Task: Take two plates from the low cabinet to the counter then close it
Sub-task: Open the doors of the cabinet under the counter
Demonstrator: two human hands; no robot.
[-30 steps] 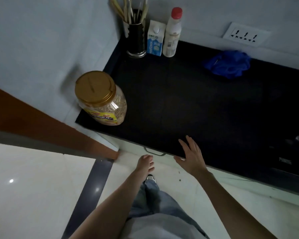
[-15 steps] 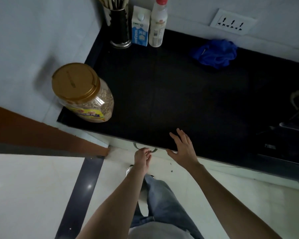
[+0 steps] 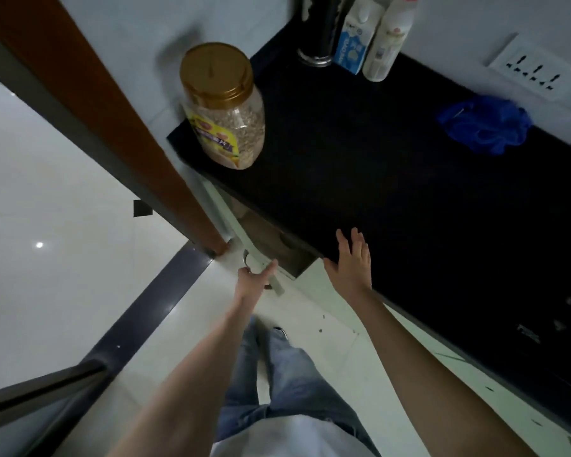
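Note:
The pale low cabinet door (image 3: 231, 219) under the black counter (image 3: 376, 179) stands swung partly outward, and a dark brown interior (image 3: 271, 239) shows behind it. My left hand (image 3: 253, 280) grips the metal handle (image 3: 247, 258) at the door's edge. My right hand (image 3: 351, 262) lies flat with spread fingers on the counter's front edge, holding nothing. No plates are visible; the cabinet's inside is mostly hidden under the counter.
A clear jar with a gold lid (image 3: 223, 103) stands at the counter's left end. At the back are a dark utensil holder (image 3: 320, 31), a blue carton (image 3: 355, 37) and a white bottle (image 3: 388, 37). A blue cloth (image 3: 485, 125) lies back right. A brown door frame (image 3: 112, 127) rises on the left.
My left hand reached the handle, closed on it and pulled the cabinet door outward. My right hand stayed on the counter edge. The view swung left and down.

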